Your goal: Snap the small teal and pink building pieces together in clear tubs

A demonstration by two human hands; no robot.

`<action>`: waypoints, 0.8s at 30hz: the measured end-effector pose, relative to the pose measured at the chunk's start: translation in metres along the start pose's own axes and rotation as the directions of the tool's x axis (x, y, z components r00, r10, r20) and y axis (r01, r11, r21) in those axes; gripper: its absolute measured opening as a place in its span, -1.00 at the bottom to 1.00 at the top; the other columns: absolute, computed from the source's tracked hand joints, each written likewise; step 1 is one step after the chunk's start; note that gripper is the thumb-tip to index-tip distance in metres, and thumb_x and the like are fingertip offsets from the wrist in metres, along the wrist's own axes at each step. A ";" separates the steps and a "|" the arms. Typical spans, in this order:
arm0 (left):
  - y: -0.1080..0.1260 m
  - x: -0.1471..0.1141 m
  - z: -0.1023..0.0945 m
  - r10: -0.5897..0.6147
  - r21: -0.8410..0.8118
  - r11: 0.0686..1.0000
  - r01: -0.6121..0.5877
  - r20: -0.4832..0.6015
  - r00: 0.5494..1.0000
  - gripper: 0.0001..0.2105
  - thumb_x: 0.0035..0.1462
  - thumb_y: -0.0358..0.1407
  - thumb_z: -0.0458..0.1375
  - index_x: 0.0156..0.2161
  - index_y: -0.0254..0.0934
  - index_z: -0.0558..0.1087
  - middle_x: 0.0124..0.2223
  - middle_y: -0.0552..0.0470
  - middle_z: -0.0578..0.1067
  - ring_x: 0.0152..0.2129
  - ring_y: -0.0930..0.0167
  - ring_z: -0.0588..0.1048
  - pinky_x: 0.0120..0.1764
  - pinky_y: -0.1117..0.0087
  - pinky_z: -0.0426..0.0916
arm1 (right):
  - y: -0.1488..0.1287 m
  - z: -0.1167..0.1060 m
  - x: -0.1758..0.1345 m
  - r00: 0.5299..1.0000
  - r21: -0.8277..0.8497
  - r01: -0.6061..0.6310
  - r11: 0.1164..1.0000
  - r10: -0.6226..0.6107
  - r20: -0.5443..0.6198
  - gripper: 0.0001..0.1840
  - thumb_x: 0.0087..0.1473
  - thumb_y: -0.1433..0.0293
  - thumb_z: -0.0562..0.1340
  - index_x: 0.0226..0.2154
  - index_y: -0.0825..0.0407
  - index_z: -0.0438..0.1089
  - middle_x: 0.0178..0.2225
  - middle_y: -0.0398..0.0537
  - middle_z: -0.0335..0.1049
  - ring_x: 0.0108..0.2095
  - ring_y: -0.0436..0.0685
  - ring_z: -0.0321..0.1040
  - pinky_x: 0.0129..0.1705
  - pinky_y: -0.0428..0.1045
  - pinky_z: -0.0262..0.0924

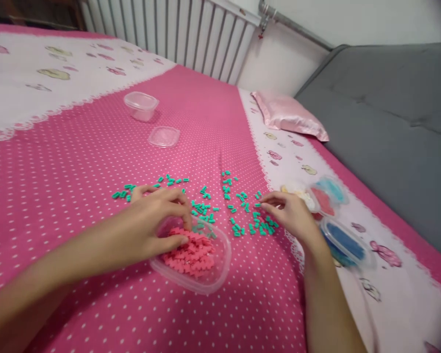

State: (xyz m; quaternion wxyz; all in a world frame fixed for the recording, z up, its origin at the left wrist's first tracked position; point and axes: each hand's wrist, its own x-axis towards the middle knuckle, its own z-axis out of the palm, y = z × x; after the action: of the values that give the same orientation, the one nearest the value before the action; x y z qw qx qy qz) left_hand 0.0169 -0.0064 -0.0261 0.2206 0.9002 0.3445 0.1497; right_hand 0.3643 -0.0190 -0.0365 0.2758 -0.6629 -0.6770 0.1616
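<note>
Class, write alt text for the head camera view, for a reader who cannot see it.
The left hand rests on the rim of a clear tub of pink pieces while the right hand pinches among green pieces scattered on a pink dotted bedspread.

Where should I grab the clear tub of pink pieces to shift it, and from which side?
Probably by the rim of the clear tub at its near right edge, coming from the right. It lies open with no lid, the pink pieces filling it, and the left hand covers its far left edge. The right hand is free among the green pieces.
</note>
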 end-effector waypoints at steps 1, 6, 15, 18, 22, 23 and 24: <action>-0.003 0.000 0.001 0.011 0.004 1.000 -0.011 -0.012 1.000 -0.78 0.28 -0.01 0.15 -0.20 -0.04 0.57 -0.01 0.07 0.51 -0.08 0.24 0.46 -0.03 0.16 0.05 | 0.008 -0.004 0.002 1.000 -0.015 -0.010 1.000 0.010 0.023 -0.82 0.07 0.29 0.27 -0.35 0.00 0.57 -0.38 -0.03 0.64 -0.37 0.16 0.53 -0.26 0.05 0.35; -0.012 -0.001 0.007 0.078 0.018 0.997 -0.077 -0.081 0.994 -0.75 0.28 0.03 0.13 -0.20 -0.01 0.55 -0.01 0.10 0.54 -0.10 0.24 0.48 -0.01 0.15 0.05 | 0.016 -0.021 -0.006 0.997 -0.132 -0.041 0.990 0.049 0.058 -0.87 0.06 0.32 0.30 -0.36 -0.04 0.59 -0.35 -0.05 0.64 -0.33 0.16 0.51 -0.21 0.05 0.31; -0.003 0.001 0.005 0.024 0.014 1.000 -0.023 -0.080 0.996 -0.76 0.30 0.01 0.14 -0.18 -0.02 0.57 -0.03 0.11 0.53 -0.08 0.25 0.46 0.00 0.17 0.00 | 0.006 0.002 -0.006 0.975 -0.140 0.010 0.990 0.021 0.221 -0.90 -0.06 0.50 0.35 -0.51 -0.03 0.53 -0.42 -0.10 0.59 -0.35 0.15 0.50 -0.23 0.02 0.27; 0.000 0.001 0.003 -0.011 0.013 1.000 0.011 -0.049 0.999 -0.77 0.29 0.01 0.16 -0.19 -0.03 0.57 -0.02 0.12 0.52 -0.09 0.28 0.46 0.04 0.16 -0.04 | -0.010 -0.004 -0.009 0.978 -0.077 0.030 0.997 -0.013 0.208 -0.93 0.04 0.41 0.32 -0.41 -0.03 0.55 -0.41 -0.13 0.60 -0.35 0.11 0.50 -0.23 0.00 0.29; 0.003 -0.001 0.002 -0.013 -0.004 1.000 0.013 -0.030 0.999 -0.81 0.30 -0.04 0.17 -0.19 -0.02 0.56 -0.02 0.16 0.50 -0.08 0.33 0.45 0.04 0.19 -0.05 | -0.059 0.007 -0.027 0.986 0.129 0.129 0.983 -0.141 0.086 -0.85 0.15 0.33 0.25 -0.24 -0.07 0.54 -0.34 -0.20 0.58 -0.31 0.04 0.47 -0.24 -0.06 0.29; 0.004 -0.001 0.002 -0.013 -0.012 1.000 0.012 -0.033 0.999 -0.82 0.30 -0.04 0.18 -0.19 -0.02 0.56 -0.02 0.16 0.49 -0.08 0.33 0.45 0.03 0.21 -0.04 | -0.073 0.014 -0.033 0.978 0.219 0.181 0.959 -0.199 0.065 -0.88 0.17 0.36 0.23 -0.27 -0.08 0.51 -0.35 -0.22 0.56 -0.33 0.01 0.45 -0.28 -0.08 0.29; 0.005 -0.001 0.002 -0.014 -0.020 1.000 0.013 -0.036 0.999 -0.82 0.30 -0.05 0.19 -0.19 -0.03 0.56 -0.02 0.16 0.49 -0.07 0.34 0.44 0.02 0.21 -0.03 | -0.085 0.021 -0.040 0.965 0.273 0.227 0.935 -0.254 0.067 -0.88 0.17 0.40 0.21 -0.30 -0.09 0.48 -0.36 -0.25 0.54 -0.35 -0.01 0.42 -0.31 -0.09 0.27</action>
State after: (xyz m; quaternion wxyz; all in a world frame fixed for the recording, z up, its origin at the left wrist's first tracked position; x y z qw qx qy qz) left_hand 0.0198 -0.0112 -0.0252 0.2244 0.8927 0.3529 0.1679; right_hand 0.2819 -0.0611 -0.0092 0.3442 -0.5234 -0.7388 0.2484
